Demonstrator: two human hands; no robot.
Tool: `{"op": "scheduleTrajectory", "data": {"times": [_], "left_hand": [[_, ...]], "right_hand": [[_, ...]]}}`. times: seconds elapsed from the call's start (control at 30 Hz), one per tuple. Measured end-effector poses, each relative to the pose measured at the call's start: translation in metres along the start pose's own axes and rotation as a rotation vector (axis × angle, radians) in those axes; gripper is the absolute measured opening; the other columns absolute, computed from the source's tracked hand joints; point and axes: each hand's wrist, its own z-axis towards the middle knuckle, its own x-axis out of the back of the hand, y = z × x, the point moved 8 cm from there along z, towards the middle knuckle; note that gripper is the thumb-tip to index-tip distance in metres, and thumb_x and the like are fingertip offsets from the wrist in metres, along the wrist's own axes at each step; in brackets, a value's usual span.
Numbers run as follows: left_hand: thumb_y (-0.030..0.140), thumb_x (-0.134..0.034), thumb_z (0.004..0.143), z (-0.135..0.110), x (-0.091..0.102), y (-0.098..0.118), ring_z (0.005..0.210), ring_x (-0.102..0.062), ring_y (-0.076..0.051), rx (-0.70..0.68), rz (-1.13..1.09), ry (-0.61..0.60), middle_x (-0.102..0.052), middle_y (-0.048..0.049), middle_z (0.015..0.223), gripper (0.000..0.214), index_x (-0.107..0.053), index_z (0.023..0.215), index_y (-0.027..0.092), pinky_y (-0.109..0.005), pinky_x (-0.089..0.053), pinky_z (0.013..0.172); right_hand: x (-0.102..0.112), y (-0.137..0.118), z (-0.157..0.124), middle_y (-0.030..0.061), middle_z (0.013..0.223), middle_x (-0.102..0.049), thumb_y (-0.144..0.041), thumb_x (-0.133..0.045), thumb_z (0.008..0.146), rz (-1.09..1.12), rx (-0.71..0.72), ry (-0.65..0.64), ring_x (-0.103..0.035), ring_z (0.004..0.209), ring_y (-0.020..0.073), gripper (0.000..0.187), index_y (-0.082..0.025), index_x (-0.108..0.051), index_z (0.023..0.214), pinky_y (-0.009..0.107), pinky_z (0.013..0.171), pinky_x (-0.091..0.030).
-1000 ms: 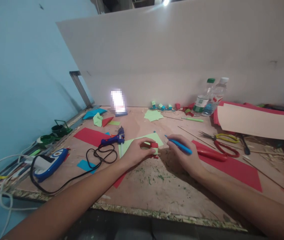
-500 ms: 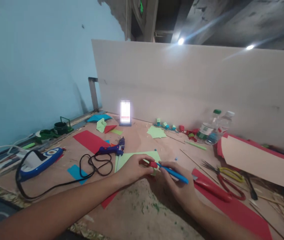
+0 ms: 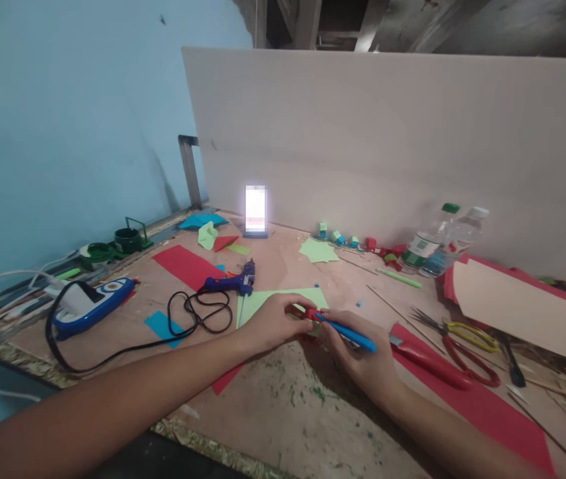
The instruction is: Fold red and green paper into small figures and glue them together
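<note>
Between the thumb and fingers of my left hand (image 3: 283, 322) is a small red paper cube (image 3: 311, 314), with a bit of light green below it. My right hand (image 3: 360, 346) is closed around a blue pen (image 3: 350, 334), whose tip points left and meets or nearly meets the cube. Both hands are close together above the table. Behind my left hand lies a light green sheet (image 3: 257, 303), partly covered by it. A red paper strip (image 3: 487, 406) with a red-handled knife (image 3: 432, 362) on it lies right of my right hand.
A blue glue gun (image 3: 230, 285) with a looped black cord lies left, near a power strip (image 3: 96, 309). Scissors (image 3: 462, 342) are at right. Several small paper cubes (image 3: 338, 237), two bottles (image 3: 422, 243) and a lit phone (image 3: 255, 209) stand along the back board.
The camera view has tilted down, so the scene sits higher and slightly further right. Both hands keep their grips, and the pen stays at the red cube.
</note>
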Motion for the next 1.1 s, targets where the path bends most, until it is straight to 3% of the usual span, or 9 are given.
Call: {"op": "scheduleTrajectory", "data": {"times": [0.33, 1.1], "left_hand": [[0.014, -0.081, 0.071, 0.001, 0.001, -0.002, 0.081, -0.074, -0.021, -0.021, -0.011, 0.002, -0.078, -0.006, 0.084, 0.031, -0.078, 0.101, 0.013, -0.03, -0.058, 0.075], [0.021, -0.084, 0.069, 0.003, 0.001, -0.009, 0.076, -0.072, -0.02, 0.01, -0.061, -0.008, -0.077, -0.0067, 0.085, 0.036, -0.079, 0.104, 0.012, -0.031, -0.06, 0.073]], "right_hand": [[-0.002, 0.003, 0.002, 0.0048, 0.094, -0.085, -0.023, -0.07, 0.096, -0.045, -0.016, -0.025, -0.081, 0.083, 0.0189, 0.009, -0.022, -0.079, 0.099, 0.024, 0.077, -0.064], [-0.005, 0.012, 0.002, 0.0063, 0.096, -0.085, -0.031, -0.07, 0.096, -0.019, -0.102, -0.067, -0.081, 0.085, 0.0225, 0.013, -0.022, -0.079, 0.098, 0.028, 0.076, -0.065]]}}
